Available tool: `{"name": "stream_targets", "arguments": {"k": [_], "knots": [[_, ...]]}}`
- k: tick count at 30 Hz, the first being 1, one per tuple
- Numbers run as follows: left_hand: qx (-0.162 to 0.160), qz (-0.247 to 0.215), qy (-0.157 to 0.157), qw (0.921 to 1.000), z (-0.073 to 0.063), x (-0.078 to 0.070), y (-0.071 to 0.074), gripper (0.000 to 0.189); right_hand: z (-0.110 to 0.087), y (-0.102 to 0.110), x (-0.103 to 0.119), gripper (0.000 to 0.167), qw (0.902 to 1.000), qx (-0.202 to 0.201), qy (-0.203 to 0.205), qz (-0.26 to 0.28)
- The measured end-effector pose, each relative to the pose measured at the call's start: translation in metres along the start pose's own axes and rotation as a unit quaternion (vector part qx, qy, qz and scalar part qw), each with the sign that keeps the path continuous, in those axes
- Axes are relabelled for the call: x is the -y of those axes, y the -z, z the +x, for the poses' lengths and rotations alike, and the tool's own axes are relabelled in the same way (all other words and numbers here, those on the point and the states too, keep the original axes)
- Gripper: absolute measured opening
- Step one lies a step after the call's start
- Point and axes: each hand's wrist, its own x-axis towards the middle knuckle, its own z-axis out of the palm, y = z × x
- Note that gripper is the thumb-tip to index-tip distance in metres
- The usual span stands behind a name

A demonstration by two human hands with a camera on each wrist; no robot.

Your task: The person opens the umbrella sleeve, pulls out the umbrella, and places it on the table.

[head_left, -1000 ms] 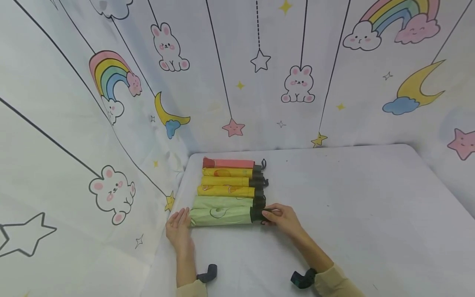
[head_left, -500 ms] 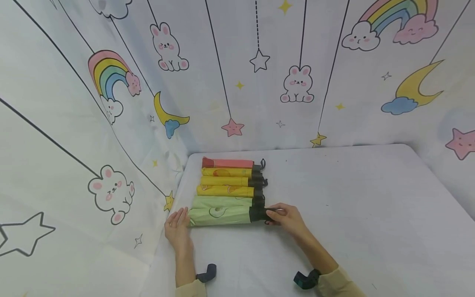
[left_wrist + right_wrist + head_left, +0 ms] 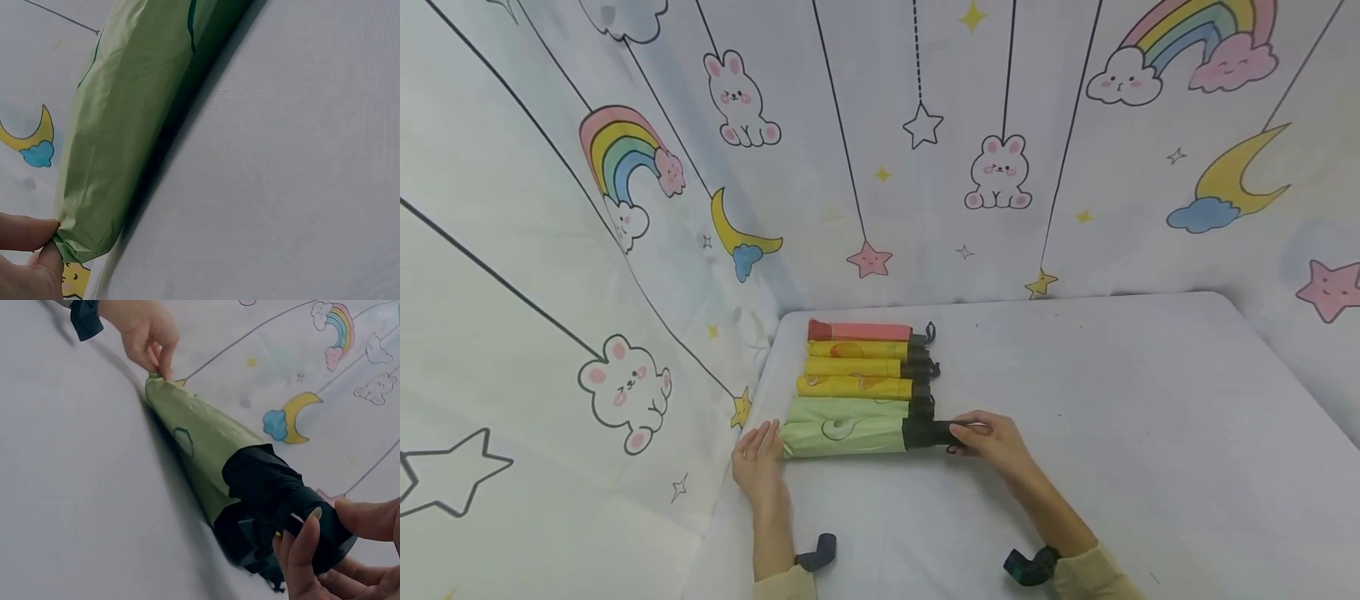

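Observation:
A light-green folded umbrella (image 3: pixel 842 437) with a dark curved print lies nearest the person, on the white table. Its left tip is pinched between thumb and finger of my left hand (image 3: pixel 757 462); the left wrist view shows the gathered green cloth (image 3: pixel 75 240) there. At the other end, my right hand (image 3: pixel 996 446) grips the black handle (image 3: pixel 943 433). In the right wrist view, thumb and fingers curl round the handle's end (image 3: pixel 319 528), and black cloth (image 3: pixel 256 472) borders the green. A second green umbrella (image 3: pixel 850 407) lies right behind.
Farther back in the same row lie several yellow folded umbrellas (image 3: pixel 853 386) and a pink one (image 3: pixel 872 332), black handles to the right. White cloth printed with rabbits and stars hangs behind and left of the table (image 3: pixel 1112 417).
My right hand has moved right with the handle, and a longer black stretch now shows between the green cloth and its fingers. My left hand stays at the tip.

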Motion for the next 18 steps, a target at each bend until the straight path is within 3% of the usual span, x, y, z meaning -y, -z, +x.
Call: {"name": "stream_targets", "arguments": {"k": [18], "knots": [[-0.001, 0.005, 0.006, 1.0, 0.0, 0.0, -0.001, 0.06, -0.006, 0.022, 0.002, 0.041, 1.0, 0.0, 0.003, 0.003]]}}
